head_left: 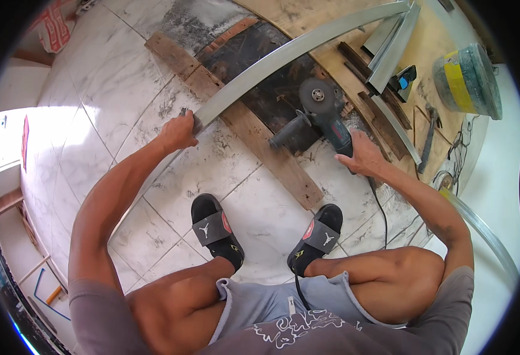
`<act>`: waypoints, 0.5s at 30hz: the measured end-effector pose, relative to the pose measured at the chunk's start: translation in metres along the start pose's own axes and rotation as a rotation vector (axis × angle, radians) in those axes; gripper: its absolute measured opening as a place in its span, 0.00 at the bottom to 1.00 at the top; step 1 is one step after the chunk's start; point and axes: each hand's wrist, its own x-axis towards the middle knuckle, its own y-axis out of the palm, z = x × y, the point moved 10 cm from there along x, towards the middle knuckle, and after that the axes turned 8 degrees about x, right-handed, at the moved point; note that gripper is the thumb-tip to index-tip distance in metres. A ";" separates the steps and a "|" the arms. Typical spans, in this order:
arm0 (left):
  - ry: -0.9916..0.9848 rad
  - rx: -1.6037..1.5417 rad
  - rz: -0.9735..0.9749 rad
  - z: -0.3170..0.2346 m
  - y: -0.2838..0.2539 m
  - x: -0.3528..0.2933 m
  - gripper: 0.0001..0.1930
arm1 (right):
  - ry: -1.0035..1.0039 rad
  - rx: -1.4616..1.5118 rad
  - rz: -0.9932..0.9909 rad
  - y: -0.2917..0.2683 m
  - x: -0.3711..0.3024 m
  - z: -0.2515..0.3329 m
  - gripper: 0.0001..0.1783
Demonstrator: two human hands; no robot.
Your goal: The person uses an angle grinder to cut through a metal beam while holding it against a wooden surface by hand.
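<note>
My left hand (pixel 180 131) is closed around the near end of a long silvery metal profile (pixel 283 56). From there the profile runs up and right, over a dark board, to other metal pieces at the far right. In my right hand (pixel 363 155) is the rear body of an angle grinder (pixel 334 125). Its round disc (pixel 317 94) points away from me, just right of the profile and apart from it. A black side handle (pixel 291 129) sticks out to the left of the grinder. Whether the disc is turning I cannot tell.
A wooden plank (pixel 271 157) lies across the dusty tiled floor, before my sandalled feet. On the right are a wooden board with metal offcuts (pixel 393 53), a hammer (pixel 429 139), tangled wires and a bucket with a yellow band (pixel 461 81). The grinder's cord (pixel 384 213) trails toward me.
</note>
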 end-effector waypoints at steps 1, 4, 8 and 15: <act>0.003 -0.002 -0.007 -0.004 -0.002 0.000 0.39 | -0.029 0.026 -0.060 -0.001 0.003 0.003 0.47; -0.075 0.004 0.005 0.007 0.005 -0.006 0.40 | 0.116 0.002 0.000 0.017 0.028 0.008 0.44; -0.107 0.028 -0.036 0.003 0.002 -0.007 0.37 | 0.186 -0.025 -0.063 0.026 0.042 0.007 0.41; -0.188 -0.017 -0.042 0.006 0.001 -0.032 0.38 | 0.292 0.110 -0.337 0.028 0.014 -0.011 0.37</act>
